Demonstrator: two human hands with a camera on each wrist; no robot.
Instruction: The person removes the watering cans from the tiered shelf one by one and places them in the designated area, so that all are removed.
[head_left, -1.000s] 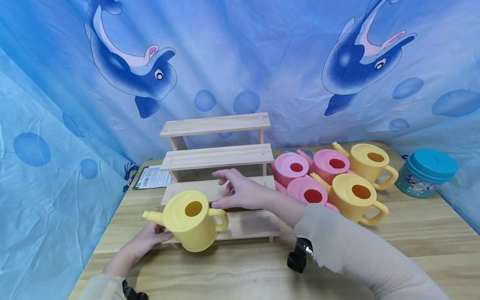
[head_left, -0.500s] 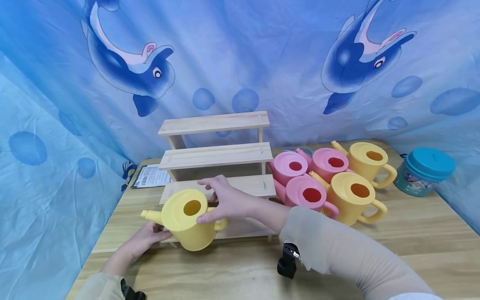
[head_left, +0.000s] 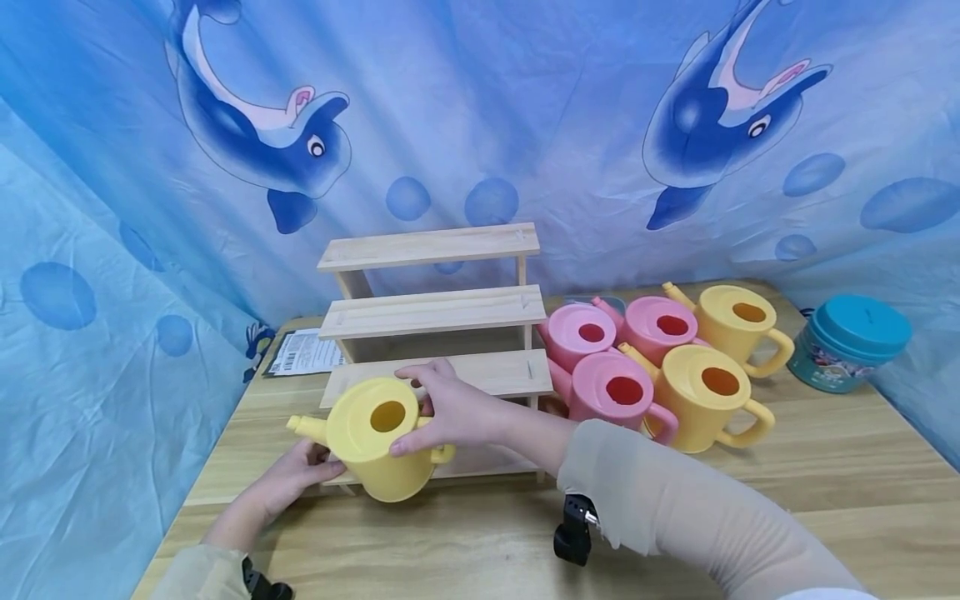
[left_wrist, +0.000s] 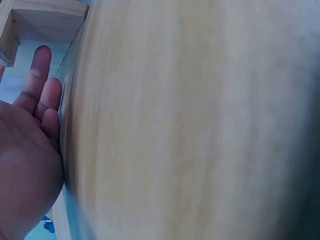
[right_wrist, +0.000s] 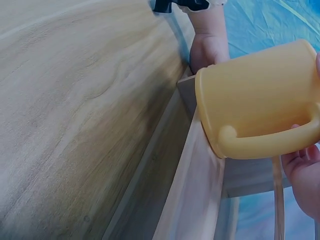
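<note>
A yellow watering can (head_left: 375, 450) stands at the left end of the lowest step of a wooden tiered shelf (head_left: 435, 317), its base reaching over the front edge. Its spout points left. My right hand (head_left: 457, 408) grips the can on its handle side, with the thumb on the near wall and the other fingers mostly hidden behind. In the right wrist view, the can's handle (right_wrist: 275, 145) shows beside the fingers. My left hand (head_left: 296, 475) holds the lowest step's left end, thumb at the front corner. Several of its fingers (left_wrist: 37, 80) extend past the wood in the left wrist view.
To the shelf's right stand pink watering cans (head_left: 611, 387) and two more yellow watering cans (head_left: 697, 392), close together. A teal-lidded tub (head_left: 851, 342) is at the far right. A printed packet (head_left: 306, 352) lies behind left. A blue dolphin curtain (head_left: 480, 108) encloses the table (head_left: 450, 542).
My right hand has moved left and down from beside the can's handle and taken hold of the can. The left hand stays at the shelf's end.
</note>
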